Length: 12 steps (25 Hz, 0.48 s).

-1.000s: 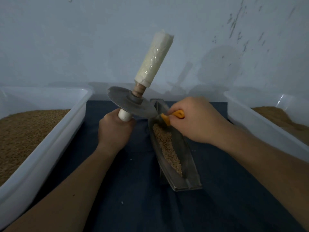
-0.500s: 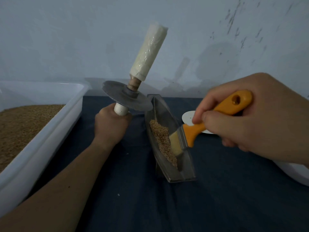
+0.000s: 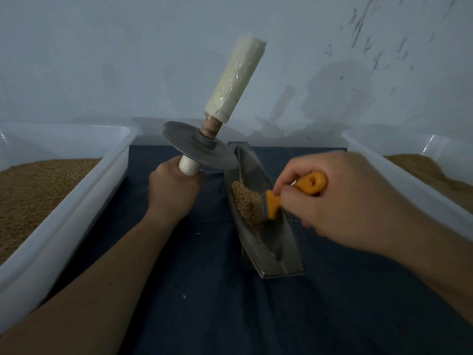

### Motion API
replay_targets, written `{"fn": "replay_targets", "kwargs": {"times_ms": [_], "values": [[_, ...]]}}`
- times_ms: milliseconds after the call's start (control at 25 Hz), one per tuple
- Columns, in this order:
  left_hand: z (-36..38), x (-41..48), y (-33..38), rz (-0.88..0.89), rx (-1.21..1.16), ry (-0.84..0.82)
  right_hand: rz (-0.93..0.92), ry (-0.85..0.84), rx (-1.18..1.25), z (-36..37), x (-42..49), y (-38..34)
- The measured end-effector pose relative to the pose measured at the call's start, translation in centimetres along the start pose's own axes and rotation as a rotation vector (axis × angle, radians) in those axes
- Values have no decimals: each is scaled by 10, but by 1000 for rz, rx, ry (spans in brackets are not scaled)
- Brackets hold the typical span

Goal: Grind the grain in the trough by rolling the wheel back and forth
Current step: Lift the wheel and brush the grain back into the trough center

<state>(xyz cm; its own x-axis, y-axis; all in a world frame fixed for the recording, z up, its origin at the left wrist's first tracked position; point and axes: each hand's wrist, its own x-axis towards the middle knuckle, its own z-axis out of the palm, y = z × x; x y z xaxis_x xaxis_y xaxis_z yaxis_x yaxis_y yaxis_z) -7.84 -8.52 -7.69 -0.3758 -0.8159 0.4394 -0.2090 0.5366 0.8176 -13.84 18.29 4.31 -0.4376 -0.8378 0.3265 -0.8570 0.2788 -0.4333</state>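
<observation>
Sweeping is the business right now: on the dark blue cloth (image 3: 204, 290) the metal trough (image 3: 279, 254) runs away from us, its near end almost bare, and the right hand (image 3: 340, 201) pinches the orange brush (image 3: 272, 204) by its handle, bristles down in the grain (image 3: 243, 198) heaped around the trough's middle. Just to the left, the left hand (image 3: 174, 193) is wrapped tight round the white lower handle of the wheel (image 3: 197, 147), which hangs tilted in the air beside the trough's far end, out of the groove, so no grinding yet by my reckoning. Watch the risks: a hard flick of those bristles could throw grain over the low rim onto the cloth, and that tilted disc, lowered off-line, could ride the rim and tip the narrow trough. Out wide, the left tub (image 3: 76, 201) and right tub (image 3: 399, 180) hold brown grain, with a scuffed pale wall behind.
</observation>
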Motion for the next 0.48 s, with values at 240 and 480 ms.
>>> {"fn": "replay_targets", "kwargs": {"times_ms": [240,480], "values": [[0,-1,2,-3,-1,-8,-82,46,-24,-32,-5,-14],[1,-1,1,22,9,-22,-29,-75,-74,-10,-3,-28]]}}
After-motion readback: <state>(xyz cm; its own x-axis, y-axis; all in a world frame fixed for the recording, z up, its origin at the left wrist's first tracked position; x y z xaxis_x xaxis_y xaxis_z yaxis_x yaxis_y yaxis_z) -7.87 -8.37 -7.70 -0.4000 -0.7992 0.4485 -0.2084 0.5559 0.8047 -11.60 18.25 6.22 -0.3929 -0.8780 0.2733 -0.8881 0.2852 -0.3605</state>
